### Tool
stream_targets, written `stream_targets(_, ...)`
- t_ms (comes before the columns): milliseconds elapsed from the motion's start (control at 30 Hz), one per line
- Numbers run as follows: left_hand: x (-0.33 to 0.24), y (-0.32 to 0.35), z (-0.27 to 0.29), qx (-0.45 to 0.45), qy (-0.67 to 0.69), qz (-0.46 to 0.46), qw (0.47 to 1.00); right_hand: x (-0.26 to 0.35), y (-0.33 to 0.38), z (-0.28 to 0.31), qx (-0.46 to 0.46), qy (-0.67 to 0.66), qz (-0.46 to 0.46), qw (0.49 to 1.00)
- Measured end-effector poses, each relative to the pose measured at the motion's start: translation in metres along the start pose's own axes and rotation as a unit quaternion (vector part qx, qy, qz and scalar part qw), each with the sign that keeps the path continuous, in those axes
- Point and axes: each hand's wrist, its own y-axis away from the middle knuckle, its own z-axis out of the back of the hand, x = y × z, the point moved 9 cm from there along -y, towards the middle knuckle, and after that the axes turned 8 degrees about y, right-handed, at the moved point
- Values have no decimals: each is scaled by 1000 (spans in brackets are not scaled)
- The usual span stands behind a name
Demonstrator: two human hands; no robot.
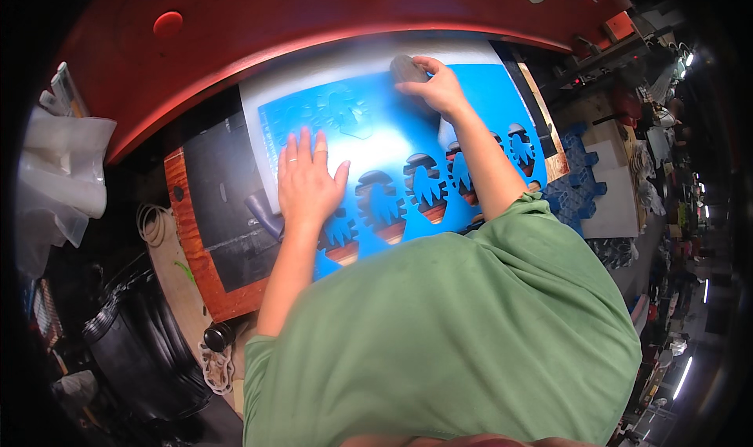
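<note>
A bright blue sheet (384, 141) lies over a white board (255, 133) in front of me. Several shaped holes are cut along its near edge, and faint outlines mark its far left part. My left hand (308, 182) rests flat on the sheet's left side with fingers extended. Near the far edge, my right hand (439, 90) grips a dark grey, rounded object (406, 70) by its right side. Blur hides that object's exact kind.
A red machine beam (314, 19) spans the far side, with a red round button (168, 24) on it. Left stand clear plastic bags (67, 172) and a black bag (145, 345). Blue cut-out pieces (576, 176) lie at the right beside a dark worktop (223, 212).
</note>
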Motion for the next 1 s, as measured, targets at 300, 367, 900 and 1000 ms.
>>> stream_targets(300, 1, -1, -3, -6, -2, -4, 1000, 20, 20, -7, -66, 287, 76, 953)
stream_targets(367, 3, -1, -4, -8, -1, -4, 1000, 24, 24, -12, -62, 312, 85, 944)
stream_targets(900, -2, 21, 50, -94, 106, -50, 989, -22, 43, 88, -133, 103, 53, 984)
stream_targets(1000, 10, 87, 71, -118, 156, -16, 981, -56, 105, 108, -158, 156, 59, 973)
